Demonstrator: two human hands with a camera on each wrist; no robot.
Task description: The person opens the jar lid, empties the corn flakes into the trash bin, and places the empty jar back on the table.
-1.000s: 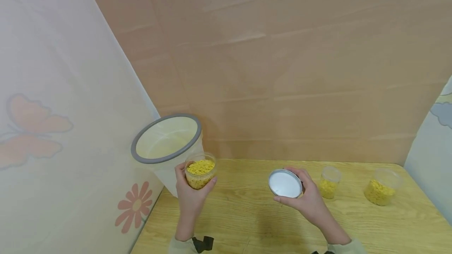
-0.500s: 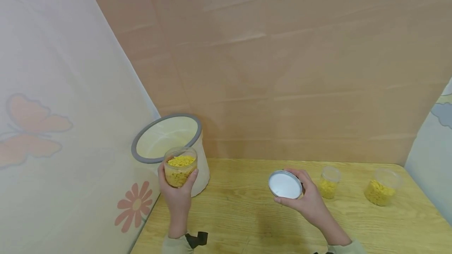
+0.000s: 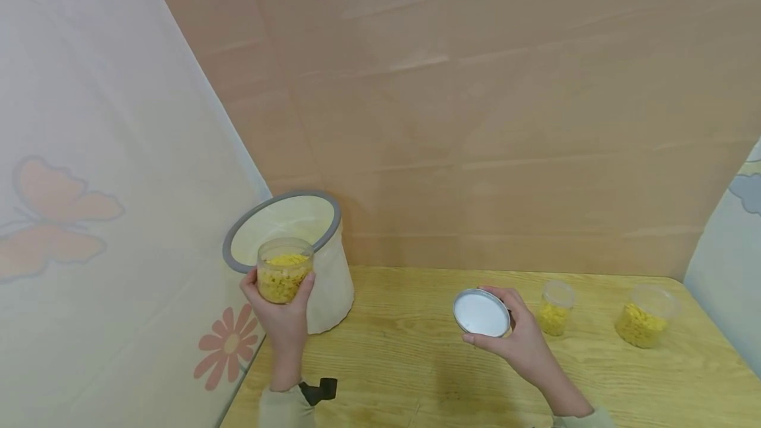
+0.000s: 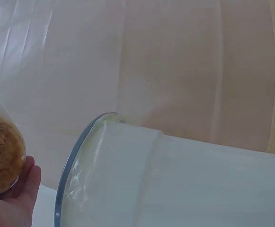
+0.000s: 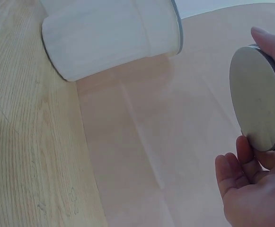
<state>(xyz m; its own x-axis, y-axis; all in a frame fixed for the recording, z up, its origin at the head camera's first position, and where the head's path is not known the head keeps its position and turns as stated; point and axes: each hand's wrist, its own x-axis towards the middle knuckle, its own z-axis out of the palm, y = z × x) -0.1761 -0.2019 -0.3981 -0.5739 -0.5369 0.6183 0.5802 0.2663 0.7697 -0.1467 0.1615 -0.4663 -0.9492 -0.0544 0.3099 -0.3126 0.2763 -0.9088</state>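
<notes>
In the head view, my left hand [image 3: 284, 325] grips a clear jar [image 3: 285, 283] filled with yellow flakes, its top uncovered. The jar is upright, in front of the near rim of a white bin [image 3: 329, 289] with a grey rim and a clear liner. Seen from the left wrist, the same jar [image 4: 2, 156] is partly cut off at the left edge. My right hand [image 3: 517, 332] holds a round metal lid [image 3: 481, 313] by its edge, white inner face toward the head camera. The right wrist view shows the lid's plain outer face [image 5: 255, 99] between thumb and fingers.
Two more clear jars with yellow contents, a narrow one [image 3: 554, 309] and a wide one [image 3: 645, 318], stand on the right of the wooden table [image 3: 404, 362]. A brown sheet [image 3: 475, 117] hangs behind, and a pale printed sheet [image 3: 119, 322] borders the left.
My left hand has carried the jar leftward and slightly up, from beside the bin to in front of its rim. The right hand and lid have stayed nearly still.
</notes>
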